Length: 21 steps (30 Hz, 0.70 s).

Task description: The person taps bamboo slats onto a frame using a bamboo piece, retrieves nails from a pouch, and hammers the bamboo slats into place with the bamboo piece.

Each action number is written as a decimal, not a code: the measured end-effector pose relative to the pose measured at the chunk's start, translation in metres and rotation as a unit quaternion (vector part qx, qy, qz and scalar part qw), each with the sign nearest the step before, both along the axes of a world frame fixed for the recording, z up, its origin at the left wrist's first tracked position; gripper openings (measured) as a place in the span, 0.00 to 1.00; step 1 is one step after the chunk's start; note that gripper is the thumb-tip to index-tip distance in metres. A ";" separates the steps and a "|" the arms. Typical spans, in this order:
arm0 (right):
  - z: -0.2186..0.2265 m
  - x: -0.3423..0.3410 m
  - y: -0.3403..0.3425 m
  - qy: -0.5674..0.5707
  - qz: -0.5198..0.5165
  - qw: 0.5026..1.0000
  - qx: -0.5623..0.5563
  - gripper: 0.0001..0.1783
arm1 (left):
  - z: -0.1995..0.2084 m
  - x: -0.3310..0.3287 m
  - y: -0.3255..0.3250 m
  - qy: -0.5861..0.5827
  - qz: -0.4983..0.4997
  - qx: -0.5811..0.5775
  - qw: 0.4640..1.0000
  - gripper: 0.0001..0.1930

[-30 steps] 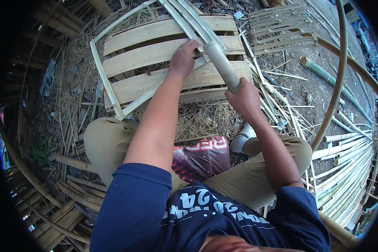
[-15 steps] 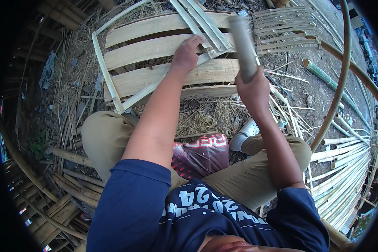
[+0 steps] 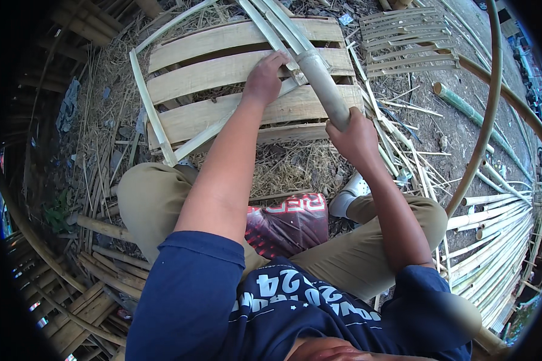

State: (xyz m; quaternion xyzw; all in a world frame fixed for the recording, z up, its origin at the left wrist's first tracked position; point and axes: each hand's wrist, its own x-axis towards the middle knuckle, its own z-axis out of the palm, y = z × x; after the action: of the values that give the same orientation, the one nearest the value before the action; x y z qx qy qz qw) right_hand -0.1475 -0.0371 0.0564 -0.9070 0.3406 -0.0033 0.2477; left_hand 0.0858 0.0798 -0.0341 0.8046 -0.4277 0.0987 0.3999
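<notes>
A low slatted wooden platform (image 3: 223, 75) stands in front of me, with long split bamboo strips (image 3: 264, 27) lying across its far right part. My left hand (image 3: 266, 77) is closed on the near part of these strips, its fingertips partly out of sight. In my right hand (image 3: 354, 137) is a short, thick bamboo stick (image 3: 324, 85), gripped by its near end. The stick's far end lies over the strips, just right of my left hand. A folded bamboo strip (image 3: 150, 117) runs along the platform's left side and bends at the near corner.
Several thin slats (image 3: 406, 42) lie in a row at the far right. A green bamboo pole (image 3: 476, 114) and a stack of pale poles (image 3: 491, 240) are on the right. Curved bamboo (image 3: 488, 108) arches close by. A dark red patterned cloth (image 3: 289, 222) lies between my legs.
The bamboo stick in my right hand has swung down and to the left, from raised above the platform onto the strips. My left hand has stayed almost in place.
</notes>
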 end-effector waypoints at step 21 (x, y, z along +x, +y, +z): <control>-0.005 -0.006 -0.001 -0.020 0.024 0.998 -0.051 0.24 | -0.002 -0.001 -0.004 0.025 0.009 0.002 1.000 0.26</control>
State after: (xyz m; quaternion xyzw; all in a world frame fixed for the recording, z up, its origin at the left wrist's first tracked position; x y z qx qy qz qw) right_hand -0.1531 -0.0383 0.0509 -0.9263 0.3127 -0.0330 0.2078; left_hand 0.0851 0.0761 -0.0357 0.8112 -0.4106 0.0817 0.4082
